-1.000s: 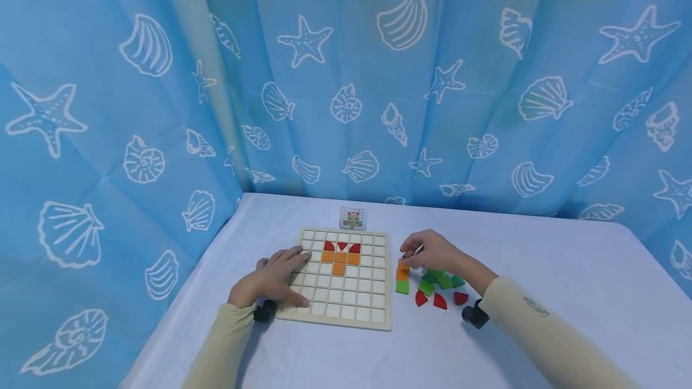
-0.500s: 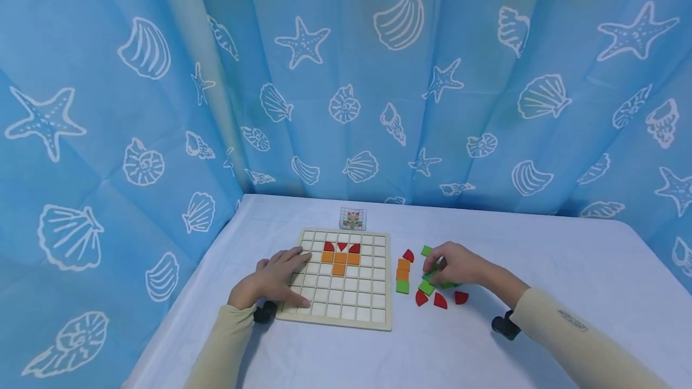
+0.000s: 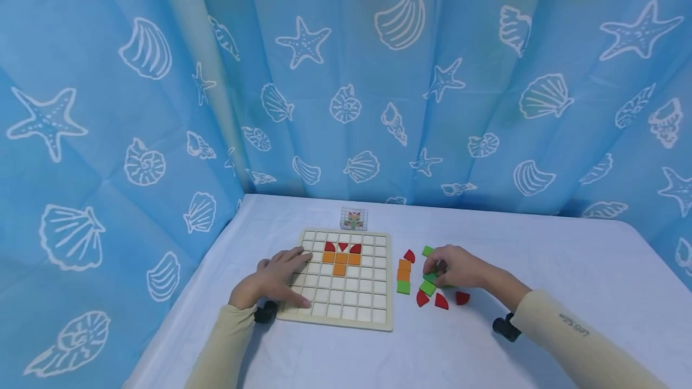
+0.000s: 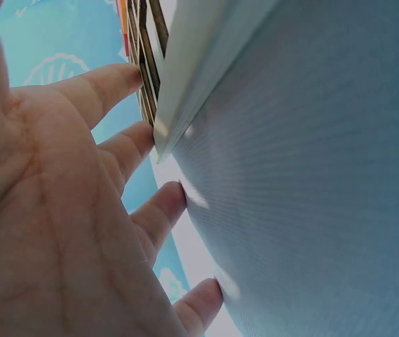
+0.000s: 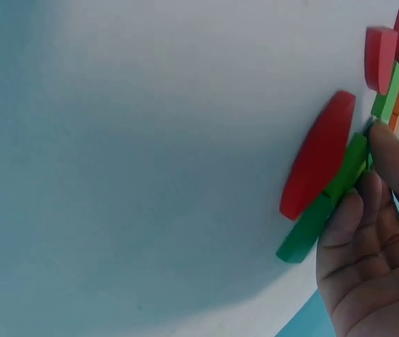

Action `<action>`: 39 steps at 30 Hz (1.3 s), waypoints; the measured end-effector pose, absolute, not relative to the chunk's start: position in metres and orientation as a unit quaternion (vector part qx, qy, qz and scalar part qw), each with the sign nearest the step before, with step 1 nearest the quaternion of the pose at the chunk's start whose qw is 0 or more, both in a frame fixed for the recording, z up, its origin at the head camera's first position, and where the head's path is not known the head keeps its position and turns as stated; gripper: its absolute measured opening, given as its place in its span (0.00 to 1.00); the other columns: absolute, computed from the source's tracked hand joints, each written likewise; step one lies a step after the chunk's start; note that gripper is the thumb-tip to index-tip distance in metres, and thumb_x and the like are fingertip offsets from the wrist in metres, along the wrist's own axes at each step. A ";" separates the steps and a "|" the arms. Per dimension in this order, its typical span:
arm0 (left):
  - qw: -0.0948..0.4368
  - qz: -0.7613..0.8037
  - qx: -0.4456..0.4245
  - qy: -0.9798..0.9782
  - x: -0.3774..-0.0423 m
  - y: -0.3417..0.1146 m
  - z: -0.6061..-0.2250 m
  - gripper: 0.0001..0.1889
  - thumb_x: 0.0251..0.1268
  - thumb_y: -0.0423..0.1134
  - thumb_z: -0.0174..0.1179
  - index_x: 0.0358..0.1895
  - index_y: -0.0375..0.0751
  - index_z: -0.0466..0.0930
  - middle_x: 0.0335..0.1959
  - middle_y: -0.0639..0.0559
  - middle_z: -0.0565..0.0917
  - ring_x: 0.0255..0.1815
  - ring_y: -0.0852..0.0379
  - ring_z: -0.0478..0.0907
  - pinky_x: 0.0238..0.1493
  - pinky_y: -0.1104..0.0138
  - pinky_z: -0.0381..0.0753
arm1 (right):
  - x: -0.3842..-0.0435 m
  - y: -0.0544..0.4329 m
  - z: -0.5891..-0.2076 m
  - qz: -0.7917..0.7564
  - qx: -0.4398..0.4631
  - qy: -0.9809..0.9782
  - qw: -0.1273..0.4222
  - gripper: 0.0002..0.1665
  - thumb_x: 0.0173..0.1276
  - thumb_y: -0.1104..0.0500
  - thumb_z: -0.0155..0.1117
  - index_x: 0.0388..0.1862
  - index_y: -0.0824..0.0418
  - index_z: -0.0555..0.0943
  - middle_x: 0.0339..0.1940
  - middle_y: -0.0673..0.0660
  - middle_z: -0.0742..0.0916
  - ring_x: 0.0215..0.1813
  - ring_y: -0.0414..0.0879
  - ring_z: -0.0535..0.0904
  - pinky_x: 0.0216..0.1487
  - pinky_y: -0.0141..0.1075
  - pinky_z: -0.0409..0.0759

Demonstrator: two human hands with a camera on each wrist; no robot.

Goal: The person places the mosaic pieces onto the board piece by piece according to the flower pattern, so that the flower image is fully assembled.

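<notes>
My left hand (image 3: pixel 274 278) rests with spread fingers on the left edge of a cream grid board (image 3: pixel 373 321). In the left wrist view, two fingertips touch the board's side and others reach the cloth. Red and orange tiles (image 3: pixel 340 259) form a small pattern in the board's upper cells. To the right, my right hand (image 3: pixel 456 266) bends over a group of green tiles. Its thumb and fingertips pinch a dark green tile (image 3: pixel 429 277), partly hidden. Beside it lie a light green tile (image 3: pixel 427 288) and another green tile (image 5: pixel 304 235).
A small pattern card (image 3: pixel 354 219) lies behind the board. Between board and right hand are a red tile (image 3: pixel 409 256), overlapping orange tiles (image 3: pixel 403 270) and a green square (image 3: pixel 403 287). Several red quarter-rounds (image 3: pixel 441 301) lie nearer. A blue shell-print curtain (image 3: pixel 346 137) hangs behind the table.
My right hand has left a red tile above the orange tiles and moved right to the green tiles, where it has stayed over the last half second. My left hand has not moved.
</notes>
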State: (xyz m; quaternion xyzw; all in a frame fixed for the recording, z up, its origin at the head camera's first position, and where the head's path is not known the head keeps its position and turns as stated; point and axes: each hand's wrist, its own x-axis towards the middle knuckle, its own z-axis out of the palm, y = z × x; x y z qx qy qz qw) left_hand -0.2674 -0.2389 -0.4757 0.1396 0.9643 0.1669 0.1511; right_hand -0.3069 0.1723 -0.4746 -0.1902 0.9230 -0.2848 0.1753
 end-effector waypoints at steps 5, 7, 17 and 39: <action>0.150 0.169 0.138 0.964 -0.268 -0.239 -0.474 0.56 0.43 0.64 0.75 0.77 0.53 0.57 0.80 0.47 0.55 0.80 0.40 0.49 0.70 0.33 0.50 | -0.309 0.169 -0.476 -0.282 -0.171 0.929 0.167 0.17 0.54 0.66 0.77 0.41 0.53 0.85 0.39 0.50 0.84 0.40 0.44 0.78 0.42 0.37 0.85; 0.150 0.170 0.138 0.964 -0.269 -0.239 -0.474 0.56 0.43 0.64 0.75 0.77 0.53 0.57 0.80 0.47 0.55 0.80 0.40 0.48 0.70 0.33 0.50 | -0.309 0.168 -0.476 -0.279 -0.167 0.931 0.167 0.17 0.54 0.66 0.77 0.42 0.54 0.85 0.39 0.50 0.84 0.40 0.44 0.78 0.42 0.37 0.85; 0.148 0.165 0.138 0.965 -0.272 -0.240 -0.470 0.56 0.43 0.64 0.75 0.78 0.53 0.57 0.80 0.48 0.55 0.80 0.40 0.49 0.70 0.33 0.50 | -0.312 0.161 -0.472 -0.270 -0.160 0.936 0.162 0.16 0.55 0.65 0.77 0.42 0.56 0.83 0.36 0.50 0.83 0.38 0.44 0.77 0.41 0.35 0.84; 0.143 0.162 0.133 0.967 -0.270 -0.239 -0.475 0.56 0.42 0.64 0.75 0.77 0.54 0.58 0.80 0.48 0.56 0.79 0.40 0.50 0.69 0.33 0.52 | -0.311 0.156 -0.476 -0.255 -0.178 0.942 0.127 0.09 0.58 0.61 0.75 0.36 0.55 0.83 0.28 0.49 0.81 0.32 0.43 0.74 0.36 0.34 0.80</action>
